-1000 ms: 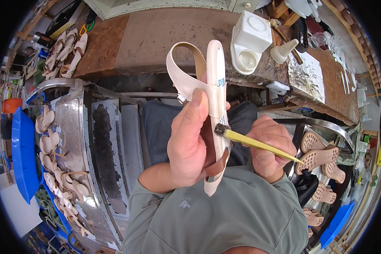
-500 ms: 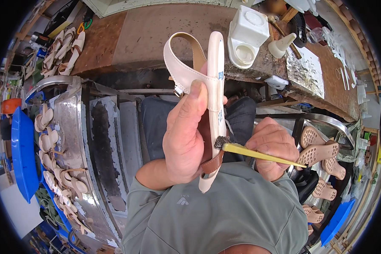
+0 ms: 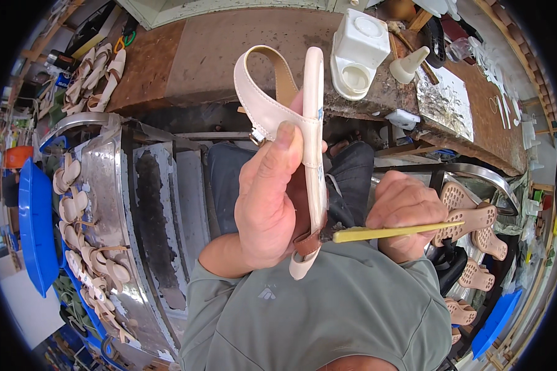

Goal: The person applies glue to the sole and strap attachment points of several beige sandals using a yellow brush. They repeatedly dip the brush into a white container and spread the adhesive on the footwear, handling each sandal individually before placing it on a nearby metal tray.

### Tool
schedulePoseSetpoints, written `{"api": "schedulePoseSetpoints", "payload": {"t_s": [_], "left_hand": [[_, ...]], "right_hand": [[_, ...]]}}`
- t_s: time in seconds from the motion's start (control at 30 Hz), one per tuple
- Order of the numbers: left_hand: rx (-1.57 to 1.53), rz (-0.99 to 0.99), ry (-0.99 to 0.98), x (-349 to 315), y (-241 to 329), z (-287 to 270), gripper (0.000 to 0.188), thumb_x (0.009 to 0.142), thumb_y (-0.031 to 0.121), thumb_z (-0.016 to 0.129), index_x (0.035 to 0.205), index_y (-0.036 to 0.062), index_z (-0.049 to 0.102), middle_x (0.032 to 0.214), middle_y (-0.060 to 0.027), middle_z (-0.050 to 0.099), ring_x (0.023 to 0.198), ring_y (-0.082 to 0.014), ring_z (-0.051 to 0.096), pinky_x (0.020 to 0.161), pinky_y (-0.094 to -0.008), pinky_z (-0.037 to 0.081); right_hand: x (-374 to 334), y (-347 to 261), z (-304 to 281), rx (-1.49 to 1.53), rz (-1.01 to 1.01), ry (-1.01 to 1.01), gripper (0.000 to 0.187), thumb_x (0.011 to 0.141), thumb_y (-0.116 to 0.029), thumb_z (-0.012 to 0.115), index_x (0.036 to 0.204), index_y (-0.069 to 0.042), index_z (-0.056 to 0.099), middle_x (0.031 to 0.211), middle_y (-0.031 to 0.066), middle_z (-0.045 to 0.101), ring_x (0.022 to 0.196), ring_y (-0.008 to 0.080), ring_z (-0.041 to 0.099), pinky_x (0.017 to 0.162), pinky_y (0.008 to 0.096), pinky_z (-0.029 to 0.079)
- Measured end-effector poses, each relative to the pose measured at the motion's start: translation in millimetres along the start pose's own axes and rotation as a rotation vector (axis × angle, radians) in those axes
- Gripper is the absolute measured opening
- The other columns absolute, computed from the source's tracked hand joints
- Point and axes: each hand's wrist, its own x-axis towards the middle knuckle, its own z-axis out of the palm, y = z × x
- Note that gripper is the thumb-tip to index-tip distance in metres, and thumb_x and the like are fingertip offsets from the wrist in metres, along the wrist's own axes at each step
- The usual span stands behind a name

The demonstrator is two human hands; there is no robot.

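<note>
Head view: the left hand [image 3: 269,198] is raised, thumb pointing up; its grip is closed on the sandal [image 3: 314,157], which stands nearly upright, edge-on, in front of the torso. The right hand [image 3: 408,213], to the sandal's right, has its fingers curled; its grip pinches the brush [image 3: 390,233], handle nearly level. The dark bristles lie just beside the sandal's lower part; contact cannot be confirmed.

The sandal has a smooth cream edge, a stitched, looped cream strap with a metal buckle and a brown lower band. The brush handle is yellow, slim and tapered. Perforated tan soles [image 3: 473,222] lie right of the sandal, beyond the right hand.

The worn table [image 3: 241,55] lies beyond the sandal, its front edge scuffed. Open room separates the sandal from the right hand, crossed only by the brush.
</note>
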Motion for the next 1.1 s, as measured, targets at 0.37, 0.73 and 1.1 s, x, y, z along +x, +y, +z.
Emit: {"api": "schedulePoseSetpoints", "payload": {"t_s": [0.37, 0.73, 1.1], "left_hand": [[0.053, 0.11, 0.079, -0.3, -4.1, 4.5, 0.047, 0.096, 0.032, 0.031, 0.118, -0.0077, 0.045, 0.092, -0.0049, 0.051, 0.07, -0.0054, 0.045, 0.059, -0.0187, 0.035], [0.029, 0.097, 0.083, -4.3, -7.5, 5.8, 0.048, 0.095, 0.035, 0.034, 0.124, -0.0034, 0.04, 0.091, -0.0061, 0.054, 0.065, -0.0093, 0.054, 0.053, -0.0213, 0.043], [-0.101, 0.081, -0.122, -5.7, -2.2, -4.1, 0.046, 0.096, 0.035, 0.031, 0.115, -0.0035, 0.047, 0.097, -0.0128, 0.056, 0.071, -0.0166, 0.06, 0.062, -0.0291, 0.05]], "right_hand": [[16.5, 15.1, 0.6, -0.108, -0.089, 0.03, 0.013, 0.07, -0.005, 0.066, 0.08, 0.003, 0.063, 0.071, 0.0129, 0.064, 0.057, 0.0227, 0.059, 0.051, 0.0324, 0.044], [27.9, 15.0, 1.9, -0.153, -0.113, 0.065, 0.012, 0.066, 0.0, 0.064, 0.077, 0.005, 0.063, 0.07, 0.0128, 0.063, 0.054, 0.0228, 0.057, 0.049, 0.0327, 0.043], [63.6, 30.4, 0.3, -0.212, -0.193, 0.11, 0.015, 0.069, 0.003, 0.062, 0.084, 0.005, 0.064, 0.074, 0.0135, 0.064, 0.056, 0.0211, 0.056, 0.051, 0.0299, 0.043]]}}
